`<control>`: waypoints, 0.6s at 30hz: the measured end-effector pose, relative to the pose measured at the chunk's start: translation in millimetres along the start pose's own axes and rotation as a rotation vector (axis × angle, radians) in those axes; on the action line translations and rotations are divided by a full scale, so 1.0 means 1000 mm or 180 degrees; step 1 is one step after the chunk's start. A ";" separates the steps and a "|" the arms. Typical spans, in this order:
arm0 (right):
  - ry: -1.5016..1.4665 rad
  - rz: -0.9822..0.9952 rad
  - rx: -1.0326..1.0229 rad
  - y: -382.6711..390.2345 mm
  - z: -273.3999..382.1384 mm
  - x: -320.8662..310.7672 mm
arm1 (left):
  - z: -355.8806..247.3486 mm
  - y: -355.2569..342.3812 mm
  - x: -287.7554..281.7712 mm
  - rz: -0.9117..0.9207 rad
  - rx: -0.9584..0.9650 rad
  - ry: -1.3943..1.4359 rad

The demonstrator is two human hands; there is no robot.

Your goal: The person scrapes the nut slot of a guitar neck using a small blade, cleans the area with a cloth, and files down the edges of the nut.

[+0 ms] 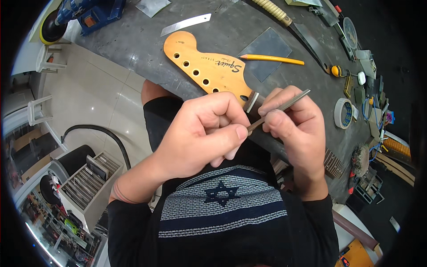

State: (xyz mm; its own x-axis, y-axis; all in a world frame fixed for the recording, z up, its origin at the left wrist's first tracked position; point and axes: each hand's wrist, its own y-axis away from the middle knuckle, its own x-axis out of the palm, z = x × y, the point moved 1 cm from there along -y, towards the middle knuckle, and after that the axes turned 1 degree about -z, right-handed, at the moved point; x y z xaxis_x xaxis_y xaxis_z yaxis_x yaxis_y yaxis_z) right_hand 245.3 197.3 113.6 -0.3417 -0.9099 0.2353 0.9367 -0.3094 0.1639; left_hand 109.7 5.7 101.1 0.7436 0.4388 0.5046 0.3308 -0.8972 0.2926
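A slim metal tool like a small file (298,97) runs slantwise between both hands. My left hand (209,133) pinches its lower, brownish end, thumb on top and fingers curled. My right hand (293,127) grips it further up, and the flat steel end sticks out past the fingers. Behind them a guitar neck lies on the bench, its pale wood headstock (189,53) pierced by several holes, with a white nut (251,100) at its base. Part of the dark fretboard (333,164) shows right of my right hand.
The dark workbench (111,46) bears a steel blade (185,24), a pencil (271,59), a dark sheet (262,42), a long knife (307,42), a round container (343,113), a brush (360,160) and a blue machine (95,15). A slotted tool cabinet (89,182) stands lower left.
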 end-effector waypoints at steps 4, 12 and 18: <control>0.0163 -0.0196 0.0140 0.000 0.008 -0.001 | 0.009 0.006 -0.009 0.0185 -0.0130 0.0492; 0.1350 -0.1189 -0.0690 -0.005 0.002 -0.031 | 0.027 0.012 -0.038 -0.0239 0.0992 0.0883; 0.4057 -0.0323 -0.1090 0.000 -0.005 -0.010 | 0.039 0.009 -0.032 -0.0675 0.0858 0.0624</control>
State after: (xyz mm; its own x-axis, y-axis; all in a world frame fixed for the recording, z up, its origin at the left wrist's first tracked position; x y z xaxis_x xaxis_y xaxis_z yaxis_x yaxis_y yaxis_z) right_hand 249.0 205.5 106.7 -0.2766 -0.4413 -0.8537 0.9475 -0.2734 -0.1656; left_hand 111.7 -18.6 55.4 0.5259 0.5938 0.6090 0.6254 -0.7552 0.1964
